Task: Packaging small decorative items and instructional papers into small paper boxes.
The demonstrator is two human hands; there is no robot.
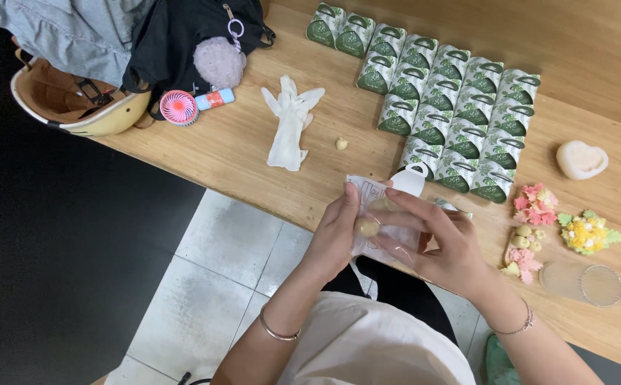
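Both hands meet over the table (239,153) edge, close to the body. The left hand (335,235) curls around a clear wrapper (374,214), thumb pressing a small pale ball (367,227) through it. The right hand (442,246) is partly closed, its fingers (410,207) pinching the wrapper's other side.

Just right of the right hand lie pink, yellow and green flower-shaped sweets (538,205) and two round clear lids (585,283). Just beyond the hands stand rows of green and white boxes (453,93); a white heart-shaped mould (581,159) sits to their right. Beyond the left hand lie a white glove (290,122) and a crumb of dough (342,144). Farther left are a pink fan (180,107), a black bag (182,32) and a yellow helmet (75,100).
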